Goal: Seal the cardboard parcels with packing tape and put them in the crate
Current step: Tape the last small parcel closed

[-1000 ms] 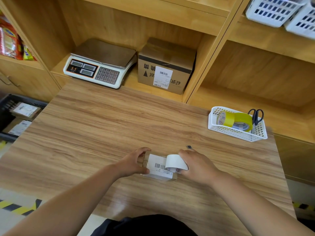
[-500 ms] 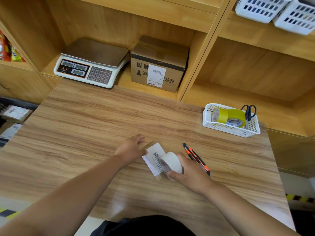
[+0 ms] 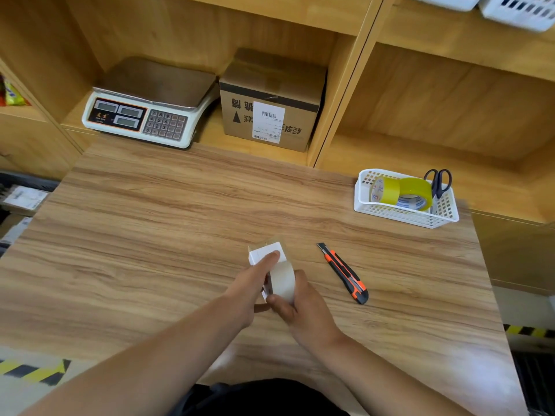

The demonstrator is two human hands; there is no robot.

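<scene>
A small parcel (image 3: 263, 251) with a white label stands turned end-on near the table's middle front. My left hand (image 3: 250, 283) grips it from the left, thumb pressed on its top. My right hand (image 3: 300, 304) holds a whitish roll of packing tape (image 3: 282, 280) against the parcel's near side. An orange and black utility knife (image 3: 344, 273) lies on the table just right of my hands. The dark crate (image 3: 21, 187) sits off the table's left edge, low down, with labelled parcels inside.
A white basket (image 3: 405, 214) at the table's right rear holds yellow tape rolls (image 3: 402, 193) and scissors (image 3: 440, 181). On the shelf behind stand a weighing scale (image 3: 150, 112) and a larger cardboard box (image 3: 271, 100). Yellow-black floor tape (image 3: 33, 370) shows lower left.
The parcel has been turned from lying flat to end-on, and the tape roll moved round to its near side. The utility knife, hidden before, now lies uncovered on the right.
</scene>
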